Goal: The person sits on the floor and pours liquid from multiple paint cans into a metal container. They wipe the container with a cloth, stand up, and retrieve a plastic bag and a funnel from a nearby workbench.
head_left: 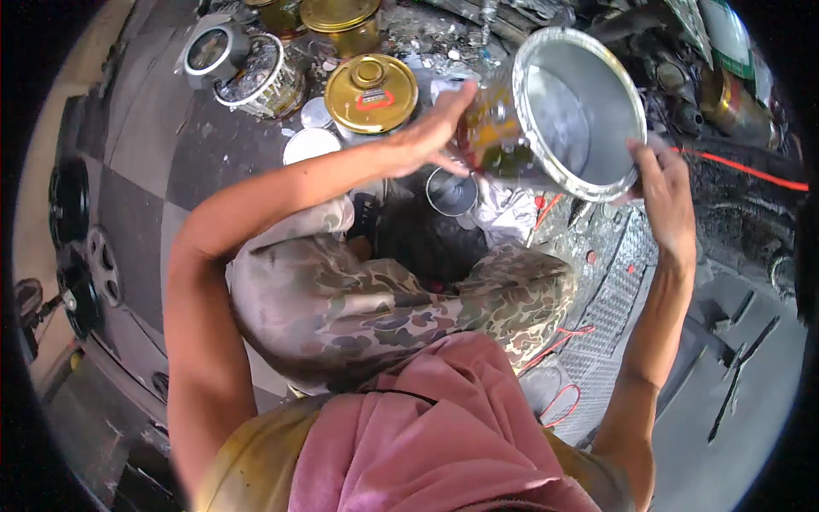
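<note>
A large open metal can point(567, 119), silvery inside with a paint-stained outside, is tipped with its mouth facing up and right. My left hand point(435, 132) grips its bottom left side, fingertips partly blurred. My right hand point(661, 183) holds the rim on the right. Below the can, by my left hand, stands a small metal cup point(452, 194) beside a crumpled white rag point(508, 218). A gold-lidded can point(354, 109) and a white round lid point(311, 149) lie left of my left hand.
A messy bucket point(273, 90) with a grey ring on it and more gold cans point(337, 21) stand at the back. Black wheel parts point(72, 205) line the left. Red cable point(742, 166) crosses the cluttered right side, above dark metal rods point(742, 367). My crossed camouflage-clad legs occupy the middle.
</note>
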`<state>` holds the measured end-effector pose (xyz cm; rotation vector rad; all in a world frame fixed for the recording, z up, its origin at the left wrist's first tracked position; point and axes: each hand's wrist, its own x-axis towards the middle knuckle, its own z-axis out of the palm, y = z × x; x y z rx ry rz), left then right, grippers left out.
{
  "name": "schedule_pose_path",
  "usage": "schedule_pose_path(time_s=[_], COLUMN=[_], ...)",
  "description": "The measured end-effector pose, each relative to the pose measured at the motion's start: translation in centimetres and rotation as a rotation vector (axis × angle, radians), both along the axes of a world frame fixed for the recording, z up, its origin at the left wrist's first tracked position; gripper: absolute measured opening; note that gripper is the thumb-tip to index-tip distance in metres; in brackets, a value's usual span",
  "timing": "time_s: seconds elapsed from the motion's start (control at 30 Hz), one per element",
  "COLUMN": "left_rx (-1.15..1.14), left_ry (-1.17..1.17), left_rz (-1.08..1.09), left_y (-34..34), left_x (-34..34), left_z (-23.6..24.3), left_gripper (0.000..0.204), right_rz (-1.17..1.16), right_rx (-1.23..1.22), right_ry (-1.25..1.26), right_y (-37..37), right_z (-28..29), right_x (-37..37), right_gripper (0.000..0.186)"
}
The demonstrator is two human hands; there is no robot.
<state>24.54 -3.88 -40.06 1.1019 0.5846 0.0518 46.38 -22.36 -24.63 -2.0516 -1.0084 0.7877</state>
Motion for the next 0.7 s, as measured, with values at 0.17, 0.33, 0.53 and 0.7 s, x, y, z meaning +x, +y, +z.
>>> schedule_pose_path(time_s=[0.17, 0.33, 0.53, 0.7], left_rx=[-0.194, -0.268, -0.633, -0.774], left_ry=[0.199, 0.183, 0.245, 0.186], left_rz=[-0.179, -0.086, 0.000, -0.064], left_y=[-5.3, -13.7, -20.4, -22.3], left_x=[1.5, 2.1, 2.0, 0.0], left_z=[-2.5, -3.7, -10.6, -13.1], left_gripper=[0.093, 0.091, 0.095, 0.084], right_rz=[-0.220, -0.175, -0.143, -0.070], right_rx=[-0.068, -0.032, -0.062, -0.123], right_ry=[0.128, 0.115, 0.146, 0.099], right_y=[-7.2, -12.4, -14.5, -13.8], right_z=[-2.7, -4.6, -8.0, -9.5], right_x=[-1.3, -1.6, -2.0, -3.5], right_gripper=[0.029, 0.020, 0.020, 0.026])
